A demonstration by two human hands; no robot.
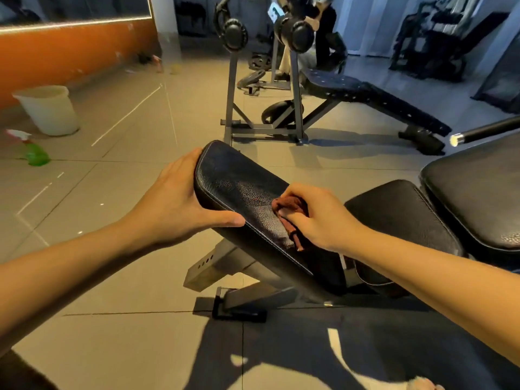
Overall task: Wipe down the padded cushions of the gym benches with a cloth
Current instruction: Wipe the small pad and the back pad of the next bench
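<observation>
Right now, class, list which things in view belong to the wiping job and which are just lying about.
In the job: cushion, cloth held by the right hand, left hand gripping the cushion's end.
Lying about: bucket, green bottle, weight plates, bar.

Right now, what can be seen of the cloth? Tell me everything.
The cloth is small, reddish-brown and looks like soft fabric, bunched into a crumpled wad. It lies on the top face of the black pad, about midway along it. The right hand covers most of it, with fingers curled over it, pressing it to the pad. A loose corner trails out below the hand.
</observation>
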